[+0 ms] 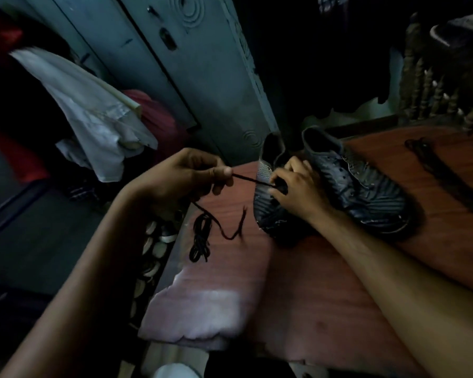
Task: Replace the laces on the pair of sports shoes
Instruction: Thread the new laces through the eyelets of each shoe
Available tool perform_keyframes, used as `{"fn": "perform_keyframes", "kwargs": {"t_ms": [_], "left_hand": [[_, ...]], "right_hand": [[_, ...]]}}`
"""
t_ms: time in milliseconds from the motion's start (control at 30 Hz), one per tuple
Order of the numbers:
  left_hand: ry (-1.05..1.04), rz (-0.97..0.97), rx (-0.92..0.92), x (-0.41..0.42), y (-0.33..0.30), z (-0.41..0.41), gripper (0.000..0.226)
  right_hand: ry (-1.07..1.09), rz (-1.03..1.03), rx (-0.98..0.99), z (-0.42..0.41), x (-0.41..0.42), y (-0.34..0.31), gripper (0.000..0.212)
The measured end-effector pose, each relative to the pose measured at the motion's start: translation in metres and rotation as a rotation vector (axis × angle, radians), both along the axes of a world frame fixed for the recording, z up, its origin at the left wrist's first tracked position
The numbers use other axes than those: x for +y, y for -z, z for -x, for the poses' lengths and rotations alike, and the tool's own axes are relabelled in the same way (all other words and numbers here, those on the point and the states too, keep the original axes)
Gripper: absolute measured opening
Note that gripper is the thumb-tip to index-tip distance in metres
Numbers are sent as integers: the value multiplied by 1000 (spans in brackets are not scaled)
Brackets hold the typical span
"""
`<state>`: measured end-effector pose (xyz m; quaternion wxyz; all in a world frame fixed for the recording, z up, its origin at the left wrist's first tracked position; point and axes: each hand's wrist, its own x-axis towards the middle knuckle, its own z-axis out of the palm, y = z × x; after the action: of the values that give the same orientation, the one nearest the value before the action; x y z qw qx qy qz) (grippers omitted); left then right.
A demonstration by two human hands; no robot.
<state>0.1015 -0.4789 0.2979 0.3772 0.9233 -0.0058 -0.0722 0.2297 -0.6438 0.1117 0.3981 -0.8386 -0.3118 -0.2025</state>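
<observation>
The left hand (194, 175) pinches a dark lace (250, 180) between thumb and forefinger and holds it taut, drawn out sideways from the near shoe (268, 211). That tension probably serves to pull the lace cleanly through an eyelet. The right hand (298, 186) lies across the top of the same shoe, fingers curled at the eyelet area, seemingly pinching or guiding the lace where it enters; in the dim light I cannot tell exactly what the fingertips hold. It also appears to steady the shoe against the pull.

Below the left hand, the lace's slack trails down onto the desk (298, 296), where a small tangle of dark lace (201, 238) lies beside a loose frayed end (242, 219). The second shoe (361, 184) sits just beside the first, touching it, with no lace that I can make out in its eyelets. Farther right on the desk lies another dark lace (432, 162), well apart, perhaps set aside as removed or waiting.

Beyond the desk's edge, a pale cloth (93, 113) hangs near a grey cabinet door (202, 64).
</observation>
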Motion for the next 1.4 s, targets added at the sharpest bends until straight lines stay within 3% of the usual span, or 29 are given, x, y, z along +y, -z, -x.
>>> {"fn": "perform_keyframes", "kwargs": {"t_ms": [100,267,333,433,533,667,767,833,900,1000,1033,1100,1267,1400], "left_hand": [[10,-73,-29,-16,5,-7,26],[-78,-134,-110,-33,24,-16,38],[-117,-122,-144,-29,28,-17,31],[-178,-106,-155,-14,38,-9,21],[-206,-5,-114,9,56,7,19],[-231,83,-75,39,91,16,22],[-260,-37,-146,41,114,9,19],[-251,-37,-261,29,120,-1,12],[-207,-25,-398,14,119,-17,5],[-146,-76,-564,-7,111,-39,5],[-156,-63,-611,-9,110,-47,5],[-193,-8,-672,-8,112,-60,6],[-265,161,-558,26,165,-74,14],[-253,194,-513,41,185,-74,36]], "right_hand": [[-102,-287,-257,14,-3,-21,38],[-204,-319,-396,24,3,-20,27],[-131,-393,-271,11,4,-11,30],[41,-675,62,-7,-1,-12,32],[7,-1024,354,-11,-1,-21,23],[-67,-1295,488,-10,-4,-31,23],[-130,-1264,529,-3,-4,-37,26],[-207,-1116,456,1,-4,-35,24],[-296,-794,328,3,-5,-32,22],[-306,-154,147,5,-5,-18,22],[-280,-66,104,3,-3,-13,18],[-257,-132,103,1,-3,-11,9],[-114,-602,363,-15,-8,-13,28],[-8,-576,190,-12,1,-5,30]]}}
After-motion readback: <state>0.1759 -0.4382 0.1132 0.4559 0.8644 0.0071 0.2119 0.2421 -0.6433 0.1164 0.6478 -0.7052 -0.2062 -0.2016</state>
